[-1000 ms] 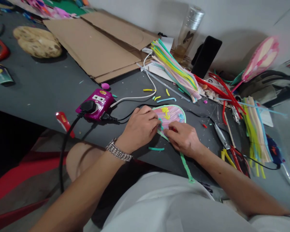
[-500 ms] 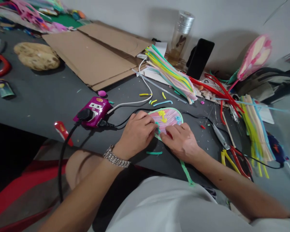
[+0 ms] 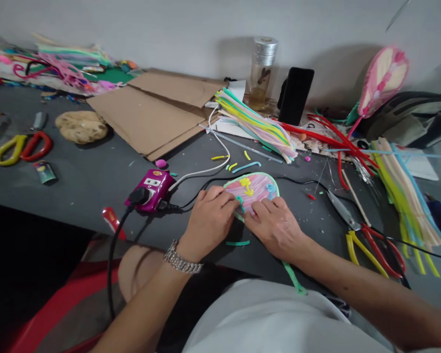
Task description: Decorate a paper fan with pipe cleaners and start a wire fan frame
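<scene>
A small pink fan (image 3: 253, 188) with a green rim and yellow and blue trim lies flat on the dark table (image 3: 95, 181). Its green handle (image 3: 294, 279) runs toward me over the table's edge. My left hand (image 3: 210, 219), with a metal watch on the wrist, rests on the fan's near left edge, fingers curled and pinching at a small green piece there. My right hand (image 3: 275, 225) presses on the fan's lower part with fingers bent. A short green strip (image 3: 237, 242) lies on the table between my hands.
A purple power socket (image 3: 150, 189) with a black plug and cords sits left of the fan. Bundles of coloured strips (image 3: 259, 122) lie behind, with a bottle (image 3: 260, 73), a black phone (image 3: 296, 95), cardboard (image 3: 150, 115) and another fan (image 3: 382, 81). Scissors (image 3: 363, 235) lie at right.
The view has tilted up and shifted, showing more of the table's far left. Both hands stay on the fan; the right fingers have slid a little over its lower part.
</scene>
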Demonstrator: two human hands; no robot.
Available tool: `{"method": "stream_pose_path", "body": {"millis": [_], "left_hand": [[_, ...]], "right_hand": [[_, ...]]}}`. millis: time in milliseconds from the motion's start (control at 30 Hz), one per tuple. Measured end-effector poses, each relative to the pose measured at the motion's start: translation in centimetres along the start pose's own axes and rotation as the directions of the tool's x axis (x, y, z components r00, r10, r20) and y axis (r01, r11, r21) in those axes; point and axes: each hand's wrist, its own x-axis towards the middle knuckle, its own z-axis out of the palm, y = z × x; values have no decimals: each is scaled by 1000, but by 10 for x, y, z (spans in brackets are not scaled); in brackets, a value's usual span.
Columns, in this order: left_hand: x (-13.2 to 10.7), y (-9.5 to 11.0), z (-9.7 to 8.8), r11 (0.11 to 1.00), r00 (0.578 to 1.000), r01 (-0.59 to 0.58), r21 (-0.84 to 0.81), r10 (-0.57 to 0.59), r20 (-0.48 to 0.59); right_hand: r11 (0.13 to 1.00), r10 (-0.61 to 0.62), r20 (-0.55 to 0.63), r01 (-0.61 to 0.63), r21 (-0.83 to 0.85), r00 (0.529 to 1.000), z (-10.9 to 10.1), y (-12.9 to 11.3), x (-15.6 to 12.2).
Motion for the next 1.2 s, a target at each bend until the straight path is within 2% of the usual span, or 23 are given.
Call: {"method": "stream_pose_path", "body": {"millis": [300, 533, 733, 867, 967, 1200], "left_hand": [[-1, 4, 0, 999, 999, -32, 38, 32, 1], [-2, 7, 0, 998, 999, 1, 69, -4, 47], [-1, 10, 1, 997, 999, 6, 70, -9, 37], [0, 11, 0, 998, 998, 8, 62, -11, 60], [0, 11, 0, 999, 997, 27, 46, -30, 69], [5, 11, 3, 990, 991, 130, -45, -131, -12]], "right_hand": [[999, 23, -11, -23, 26, 1000, 0, -2, 0], [1000, 18, -27, -17, 24, 999, -1, -3, -1], [999, 27, 10, -27, 36, 1000, 2, -3, -2], [995, 66, 8, -67, 73, 998, 4, 0, -3], [992, 86, 20, -87, 89, 996, 3, 1, -4], [996, 72, -16, -71, 56, 997, 2, 3, -5]]}}
